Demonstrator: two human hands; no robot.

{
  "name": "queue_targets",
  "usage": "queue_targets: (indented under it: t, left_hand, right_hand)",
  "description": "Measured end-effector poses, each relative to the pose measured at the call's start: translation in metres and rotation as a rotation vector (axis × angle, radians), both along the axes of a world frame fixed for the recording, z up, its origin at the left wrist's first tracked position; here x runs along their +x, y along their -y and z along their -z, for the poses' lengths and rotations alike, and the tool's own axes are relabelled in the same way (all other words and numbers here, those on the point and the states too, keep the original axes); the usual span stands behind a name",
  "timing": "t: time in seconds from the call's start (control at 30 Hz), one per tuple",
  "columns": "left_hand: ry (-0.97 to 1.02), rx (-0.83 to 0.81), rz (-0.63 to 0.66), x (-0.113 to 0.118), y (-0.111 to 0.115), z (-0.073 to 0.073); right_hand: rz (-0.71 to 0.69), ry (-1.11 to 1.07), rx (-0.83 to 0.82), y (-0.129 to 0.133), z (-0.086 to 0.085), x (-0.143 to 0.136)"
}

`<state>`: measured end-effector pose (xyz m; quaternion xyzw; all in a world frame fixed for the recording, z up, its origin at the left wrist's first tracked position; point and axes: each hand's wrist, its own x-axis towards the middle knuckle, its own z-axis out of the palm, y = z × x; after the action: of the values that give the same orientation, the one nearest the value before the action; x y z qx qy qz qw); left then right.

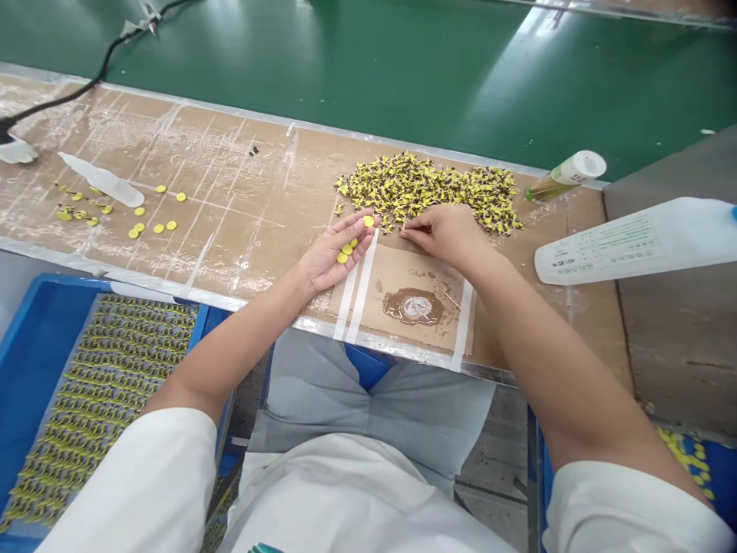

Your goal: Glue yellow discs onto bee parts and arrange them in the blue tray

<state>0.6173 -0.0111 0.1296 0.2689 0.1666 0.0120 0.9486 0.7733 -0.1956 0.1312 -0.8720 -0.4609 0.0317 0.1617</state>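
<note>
Left hand (332, 255): yellow discs (347, 250) are held in curled grip, one pinched foremost, probably for easy access | Right hand (452, 234): grip narrowed beside parts pile (426, 188) on tabletop (247, 200); its content cannot be told

Smooth plastic-looking discs (342, 258), matt cardboard sheet (397, 265), glossy wet patch (415, 308)

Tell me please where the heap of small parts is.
In the head view, the heap lies right of centre on the brown worktop, just beyond the right hand.
</note>
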Motion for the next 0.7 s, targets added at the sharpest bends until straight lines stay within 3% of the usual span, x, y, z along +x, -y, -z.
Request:
queue_targets:
  t: [0.3, 0.53, 0.7]
  left_hand:
    - [-0.035, -0.192, 0.090, -0.003, -0.005, -0.008]
    - [-0.073, -0.168, 0.026, -0.011, -0.002, -0.014]
    - [-0.076, -0.128, -0.038, -0.027, 0.009, -0.020]
  right_hand:
    - [0.092, -0.215, 0.127, 0.018, -0.007, -0.005]
    - [0.322, -0.725, 0.642, 0.050, -0.008, -0.035]
    - [0.399, -0.782, 0.920, 0.070, -0.005, -0.073]
